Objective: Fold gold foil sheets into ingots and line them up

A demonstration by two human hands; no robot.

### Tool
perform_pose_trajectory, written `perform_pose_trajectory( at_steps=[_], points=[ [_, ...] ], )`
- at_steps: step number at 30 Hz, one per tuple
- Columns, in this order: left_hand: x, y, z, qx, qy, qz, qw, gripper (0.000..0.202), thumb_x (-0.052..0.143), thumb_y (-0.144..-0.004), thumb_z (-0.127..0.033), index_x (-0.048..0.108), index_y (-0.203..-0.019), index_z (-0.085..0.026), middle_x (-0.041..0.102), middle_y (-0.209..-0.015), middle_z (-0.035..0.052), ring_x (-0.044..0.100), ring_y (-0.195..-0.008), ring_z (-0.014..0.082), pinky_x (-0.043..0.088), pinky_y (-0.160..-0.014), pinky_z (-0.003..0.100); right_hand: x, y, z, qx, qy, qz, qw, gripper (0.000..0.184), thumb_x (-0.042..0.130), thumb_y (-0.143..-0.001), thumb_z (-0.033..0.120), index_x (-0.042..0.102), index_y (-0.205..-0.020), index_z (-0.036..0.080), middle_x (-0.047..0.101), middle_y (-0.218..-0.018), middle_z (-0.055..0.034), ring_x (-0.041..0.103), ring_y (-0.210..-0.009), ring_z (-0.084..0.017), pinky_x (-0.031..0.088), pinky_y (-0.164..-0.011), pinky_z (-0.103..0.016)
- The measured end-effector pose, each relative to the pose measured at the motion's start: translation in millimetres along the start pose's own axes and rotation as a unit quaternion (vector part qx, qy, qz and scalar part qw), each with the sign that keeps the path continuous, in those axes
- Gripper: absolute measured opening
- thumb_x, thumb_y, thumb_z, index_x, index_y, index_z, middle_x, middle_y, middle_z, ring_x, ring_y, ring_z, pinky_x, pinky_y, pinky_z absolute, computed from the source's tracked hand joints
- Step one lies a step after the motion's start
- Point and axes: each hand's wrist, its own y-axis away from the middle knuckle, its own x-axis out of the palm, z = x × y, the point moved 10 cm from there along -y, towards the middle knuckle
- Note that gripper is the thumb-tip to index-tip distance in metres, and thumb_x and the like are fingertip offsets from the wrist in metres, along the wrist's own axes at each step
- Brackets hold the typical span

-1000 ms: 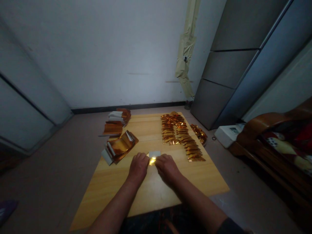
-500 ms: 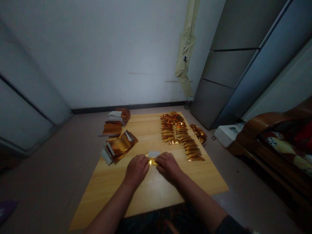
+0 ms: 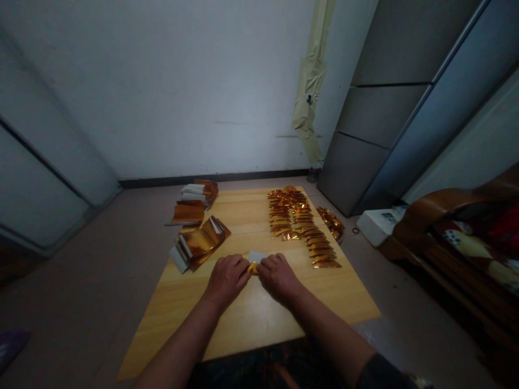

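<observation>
Between my two hands, low over the near middle of the wooden table (image 3: 243, 324), is a sheet of gold foil paper (image 3: 254, 268) with a pale grey-white back showing on its far side. My left hand (image 3: 229, 275) is closed on the sheet's left end, and my right hand (image 3: 279, 275) grips its right end. The gold part between the fingers looks curled; my fingertips partly cover it. To the left lies a fanned stack of gold foil sheets (image 3: 203, 240). Rows of folded gold foil pieces (image 3: 279, 213) stand to the right.
More foil sheets (image 3: 190, 210) hang at the table's far left edge. Beyond the right edge, a container of folded foil pieces (image 3: 331, 222) sits low. A grey refrigerator (image 3: 360, 156), a white box (image 3: 377, 226) and a wooden seat (image 3: 438, 216) are on the right. The wall (image 3: 182, 97) rises behind.
The gold strip between my hands has gone from flat to curled, and its pale part has tilted. My hands have hardly shifted. The view has moved slightly.
</observation>
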Motion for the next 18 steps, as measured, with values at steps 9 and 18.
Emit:
perform_pose_trajectory(
  at_steps=[9, 18],
  points=[
    [-2.5, 2.9, -0.3, 0.025, -0.019, -0.045, 0.998, 0.019, 0.054, -0.092, -0.034, 0.068, -0.101, -0.025, 0.069, -0.1, 0.0047, 0.061, -0.093, 0.0196, 0.038, -0.083, 0.037, -11.3, -5.6, 3.7, 0.008, -0.05, 0.005, 0.999, 0.026, 0.06, -0.088, 0.032, 0.06, -0.111, 0.022, 0.06, -0.103, -0.0068, 0.046, -0.094, -0.022, 0.029, -0.082, -0.034],
    [-5.9, 10.6, -10.4, 0.025, -0.02, -0.009, 0.999, 0.02, 0.053, -0.089, -0.024, 0.065, -0.106, -0.028, 0.066, -0.116, 0.0065, 0.06, -0.108, 0.0231, 0.031, -0.1, 0.049, 6.7, -5.6, -24.2, 0.059, -0.095, 0.001, 0.994, 0.009, 0.06, -0.089, 0.022, 0.069, -0.089, 0.022, 0.062, -0.093, -0.0036, 0.048, -0.09, -0.019, 0.03, -0.076, -0.03]
  ],
)
